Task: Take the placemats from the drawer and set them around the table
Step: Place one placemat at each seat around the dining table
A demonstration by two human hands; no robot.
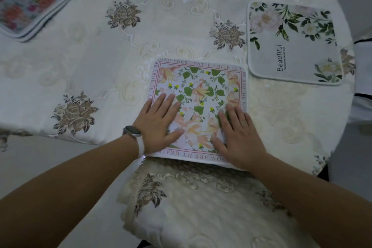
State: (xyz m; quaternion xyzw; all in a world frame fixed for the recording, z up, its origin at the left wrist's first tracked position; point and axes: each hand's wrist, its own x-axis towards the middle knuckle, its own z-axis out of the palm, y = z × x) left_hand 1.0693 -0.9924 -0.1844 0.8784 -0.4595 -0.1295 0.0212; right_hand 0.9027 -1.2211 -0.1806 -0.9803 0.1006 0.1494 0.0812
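Pink-bordered placemat [199,86]: head view; lies flat on the worktop [100,62] at the near edge, 6 o'clock side of the round top, with printed lettering along its border and a pattern of green leaves and pale flowers.
Left hand [161,121]: palm down on the mat's near-left part, fingers straight and slightly spread, gripping nothing; a wristband watch [132,132] sits on the wrist.
Right hand [239,135]: palm down on the mat's near-right corner, fingers straight, pressing flat, nothing held.
White placemat [291,50]: at 1 o'clock from the pink-bordered one, just beside its far-right corner, printed with white flowers, green leaves and the word "Beautiful"; flat near the worktop's right rim.
Stacked placemats [34,0]: at 10 o'clock, well apart, blue-grey with red and pink flowers, partly cut off by the frame.
Worktop covering: cream embroidered cloth with brown flower motifs.
Chair cushion [201,207]: at 6 o'clock, below the worktop's edge, between the forearms.
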